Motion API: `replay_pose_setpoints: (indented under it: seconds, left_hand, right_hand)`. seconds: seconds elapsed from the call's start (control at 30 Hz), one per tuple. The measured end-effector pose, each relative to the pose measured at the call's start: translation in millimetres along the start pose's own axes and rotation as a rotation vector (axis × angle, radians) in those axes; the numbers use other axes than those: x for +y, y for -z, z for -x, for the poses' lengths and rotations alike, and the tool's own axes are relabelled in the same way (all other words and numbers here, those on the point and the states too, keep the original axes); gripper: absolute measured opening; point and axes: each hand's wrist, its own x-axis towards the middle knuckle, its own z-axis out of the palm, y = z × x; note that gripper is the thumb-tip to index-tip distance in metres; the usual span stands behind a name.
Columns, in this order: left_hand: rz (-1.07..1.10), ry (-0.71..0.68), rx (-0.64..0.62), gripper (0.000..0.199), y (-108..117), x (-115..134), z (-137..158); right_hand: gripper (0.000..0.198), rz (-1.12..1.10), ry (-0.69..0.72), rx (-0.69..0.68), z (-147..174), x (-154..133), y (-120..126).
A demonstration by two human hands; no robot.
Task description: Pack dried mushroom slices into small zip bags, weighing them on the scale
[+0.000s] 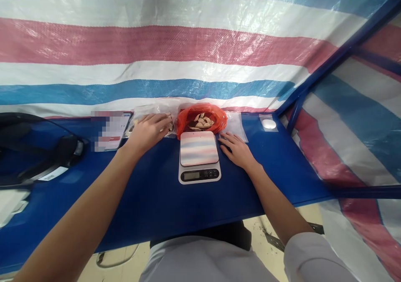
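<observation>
My left hand (pixel 153 127) lies over a clear plastic bag (pixel 138 111) with pale pieces in it, its fingers bent and apart, fingertips at the bag's right side. Whether it pinches anything there is hard to see. Flat on the table, my right hand (pixel 236 148) has its fingers stretched out, touching or just beside clear plastic bags (pixel 236 125). Between my hands stands a white kitchen scale (pixel 199 158) with a striped reflection on its plate and a display that looks blank. Directly behind it sits an open red plastic bag (pixel 219 117) holding pale dried slices (pixel 203 122).
A phone (pixel 114 129), partly blurred out, lies left of my left hand. Farther left are a black strap-like device (pixel 53 156) and a white object (pixel 12 204). A white oval item (pixel 268 124) lies on the blue table (pixel 150 202) at the right. Striped sheeting (pixel 188 44) hangs behind.
</observation>
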Motion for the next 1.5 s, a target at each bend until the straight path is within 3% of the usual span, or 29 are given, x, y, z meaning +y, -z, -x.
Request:
replay_pose_setpoints:
  seconds: [0.37, 0.67, 0.9, 1.0, 1.13, 1.3, 1.5]
  left_hand:
    - [0.194, -0.038, 0.316, 0.028, 6, 0, -4]
    - [0.459, 0.121, 0.562, 0.022, 29, 48, 8]
    - [1.150, 0.281, 0.549, 0.026, -1, 78, 20]
    - [1.409, 0.394, 0.577, 0.032, -16, 82, 20]
    - [1.688, 0.524, 0.523, 0.036, -22, 85, 21]
    - [1.822, 0.612, 0.410, 0.035, -19, 89, 29]
    - [1.826, 0.668, 0.360, 0.034, -22, 90, 35]
  right_hand:
    - [0.033, -0.021, 0.048, 0.127, -2, -2, 3]
    - [0.030, -0.097, 0.133, 0.312, -9, -18, 18]
    - [0.032, -0.340, 0.124, 0.368, -25, -47, 29]
    - [0.033, -0.532, 0.026, 0.396, -34, -56, 28]
    - [0.036, -0.817, -0.163, 0.460, -45, -63, 18]
    - [0.041, -1.149, -0.289, 0.430, -50, -67, 5]
    - [0.042, -1.298, -0.407, 0.347, -46, -69, 8]
